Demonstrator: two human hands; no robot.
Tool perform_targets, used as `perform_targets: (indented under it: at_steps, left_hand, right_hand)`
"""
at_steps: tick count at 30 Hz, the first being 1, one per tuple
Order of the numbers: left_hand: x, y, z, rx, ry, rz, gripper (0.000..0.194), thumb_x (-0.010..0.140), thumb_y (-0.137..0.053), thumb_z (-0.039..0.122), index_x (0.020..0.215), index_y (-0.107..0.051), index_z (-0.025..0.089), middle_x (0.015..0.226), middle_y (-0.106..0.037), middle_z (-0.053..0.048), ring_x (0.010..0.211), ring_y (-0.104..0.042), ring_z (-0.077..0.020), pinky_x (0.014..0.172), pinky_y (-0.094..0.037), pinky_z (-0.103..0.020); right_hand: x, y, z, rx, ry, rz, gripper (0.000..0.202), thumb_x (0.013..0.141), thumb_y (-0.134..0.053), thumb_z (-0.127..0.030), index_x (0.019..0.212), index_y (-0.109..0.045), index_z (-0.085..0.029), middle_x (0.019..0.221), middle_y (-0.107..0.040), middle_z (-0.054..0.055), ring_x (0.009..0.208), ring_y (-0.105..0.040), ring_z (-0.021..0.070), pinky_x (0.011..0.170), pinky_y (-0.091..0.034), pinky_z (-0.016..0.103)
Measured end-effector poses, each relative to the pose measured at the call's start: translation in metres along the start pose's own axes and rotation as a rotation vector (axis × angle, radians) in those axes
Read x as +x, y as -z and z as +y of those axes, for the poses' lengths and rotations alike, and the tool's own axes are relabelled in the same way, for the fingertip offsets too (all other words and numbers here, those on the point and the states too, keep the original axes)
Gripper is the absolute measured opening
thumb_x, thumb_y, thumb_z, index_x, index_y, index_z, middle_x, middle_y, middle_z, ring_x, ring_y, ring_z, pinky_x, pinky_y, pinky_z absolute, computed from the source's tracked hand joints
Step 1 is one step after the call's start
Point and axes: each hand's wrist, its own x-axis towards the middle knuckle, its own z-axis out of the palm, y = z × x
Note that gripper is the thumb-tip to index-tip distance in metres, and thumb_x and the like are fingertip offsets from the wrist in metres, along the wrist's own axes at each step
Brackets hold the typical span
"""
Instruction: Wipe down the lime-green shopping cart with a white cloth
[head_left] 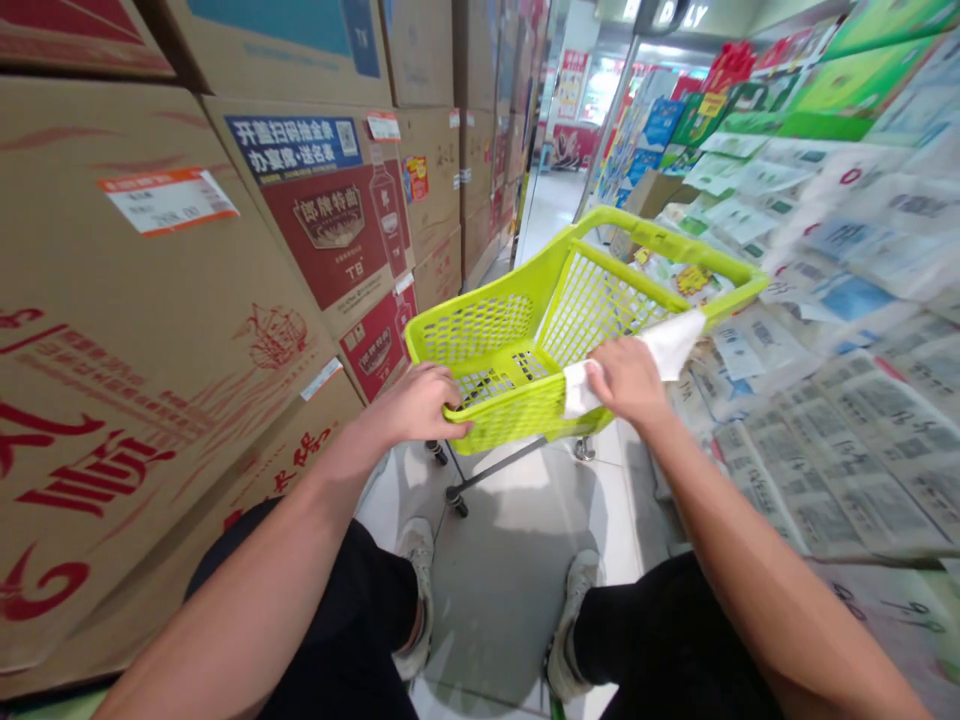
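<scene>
A lime-green plastic shopping cart stands in the aisle ahead of me, turned sideways, its handle end at the upper right. My left hand is closed over the rim at the cart's near left corner, fingers inside the basket. My right hand presses a white cloth over the near side rim, fingers curled over the top edge. One end of the cloth spreads toward the handle. The basket's lattice floor shows inside, and dark wheels are visible beneath the frame.
Stacked cardboard cartons with price tags wall the left side. Plastic-wrapped packs are piled along the right, some blurred. Tiled floor lies between my shoes. A glass door edge and a bright hallway show at the back.
</scene>
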Motion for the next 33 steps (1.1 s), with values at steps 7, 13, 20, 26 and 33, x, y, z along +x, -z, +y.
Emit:
perform_targets:
  at_steps: [7, 13, 20, 26, 33]
  left_hand:
    - [0.005, -0.002, -0.012, 0.091, 0.199, 0.09, 0.024, 0.081, -0.065, 0.037, 0.095, -0.074, 0.019, 0.112, -0.074, -0.011, 0.108, -0.068, -0.0304, 0.092, -0.052, -0.04]
    - [0.025, -0.013, -0.013, 0.116, 0.392, 0.137, 0.036, 0.094, -0.055, 0.051, 0.096, -0.07, 0.018, 0.095, -0.076, -0.012, 0.086, -0.071, -0.0279, 0.074, -0.048, -0.037]
    - [0.041, -0.019, -0.019, 0.082, 0.385, 0.149, 0.032, 0.09, -0.058, 0.048, 0.087, -0.069, 0.019, 0.088, -0.076, -0.01, 0.082, -0.07, -0.0267, 0.072, -0.046, -0.036]
    - [0.048, -0.033, -0.018, 0.087, 0.27, 0.177, 0.023, 0.084, -0.059, 0.04, 0.086, -0.067, 0.019, 0.089, -0.074, -0.01, 0.085, -0.07, -0.0267, 0.076, -0.049, -0.036]
    - [0.043, -0.022, -0.019, 0.053, 0.292, 0.179, 0.019, 0.085, -0.056, 0.037, 0.08, -0.063, 0.02, 0.084, -0.072, -0.008, 0.078, -0.067, -0.024, 0.072, -0.047, -0.035]
  right_hand:
    - [-0.017, 0.012, 0.04, -0.142, -0.202, 0.105, 0.04, 0.103, -0.045, -0.046, 0.117, -0.069, -0.018, 0.116, -0.067, 0.016, 0.116, -0.053, 0.0363, 0.11, -0.035, 0.057]
    - [-0.015, 0.004, -0.006, -0.078, -0.029, -0.034, 0.05, 0.105, -0.048, -0.04, 0.15, -0.054, -0.021, 0.138, -0.063, 0.016, 0.127, -0.051, 0.0349, 0.114, -0.035, 0.053]
    - [-0.044, 0.039, 0.064, -0.213, -0.295, 0.044, 0.055, 0.097, -0.064, -0.045, 0.146, -0.056, -0.022, 0.146, -0.056, 0.019, 0.138, -0.045, 0.0406, 0.121, -0.021, 0.065]
    - [-0.038, 0.027, 0.051, -0.266, -0.336, -0.009, 0.065, 0.087, -0.076, -0.05, 0.139, -0.059, -0.015, 0.141, -0.053, 0.024, 0.14, -0.037, 0.046, 0.118, -0.021, 0.067]
    - [-0.04, 0.039, 0.07, -0.164, -0.224, -0.023, 0.044, 0.095, -0.064, -0.039, 0.135, -0.068, -0.022, 0.123, -0.067, 0.017, 0.121, -0.05, 0.0406, 0.109, -0.031, 0.058]
